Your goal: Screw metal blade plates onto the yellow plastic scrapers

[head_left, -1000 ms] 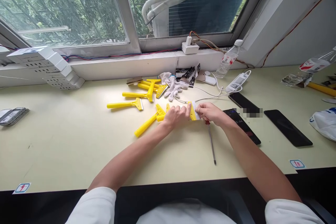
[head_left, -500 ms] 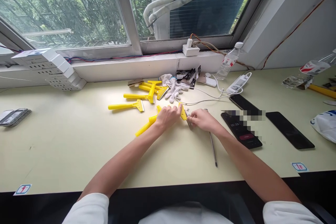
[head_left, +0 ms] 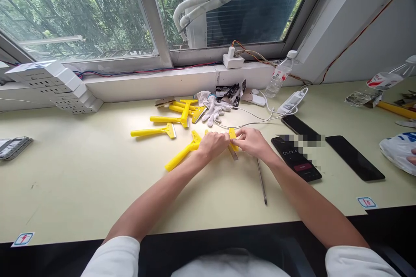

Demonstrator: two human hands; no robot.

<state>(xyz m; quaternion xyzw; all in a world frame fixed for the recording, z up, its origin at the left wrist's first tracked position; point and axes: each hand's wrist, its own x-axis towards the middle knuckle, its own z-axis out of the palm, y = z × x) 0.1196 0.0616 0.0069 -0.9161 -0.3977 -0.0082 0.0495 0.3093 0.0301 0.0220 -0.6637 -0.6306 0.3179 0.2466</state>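
My left hand [head_left: 215, 145] is closed around the handle of a yellow scraper [head_left: 232, 133], whose head sticks out to the right of my knuckles. My right hand [head_left: 252, 142] pinches that head from the other side with thumb and fingers. A flat metal blade [head_left: 233, 153] shows just below the head; whether it is fixed to it I cannot tell. Left of my left hand lies another yellow scraper [head_left: 179, 156], partly hidden by my wrist. A screwdriver [head_left: 261, 181] lies under my right wrist, its handle out of sight and its tip towards the table's front edge.
Farther back lie more yellow scrapers [head_left: 167, 119], a knitted glove [head_left: 212, 108] and black packets [head_left: 230, 93]. A white cable [head_left: 242, 117] loops behind my hands. Phones [head_left: 296, 160] lie on the right, with bottles [head_left: 281, 73] beyond. Another person's fingers [head_left: 412, 156] touch a white bag at the right edge.
My right fingers have moved from the blade up onto the scraper's yellow head. My left hand has shifted right, and the two hands are closer together. Another person's fingers have appeared at the right edge.
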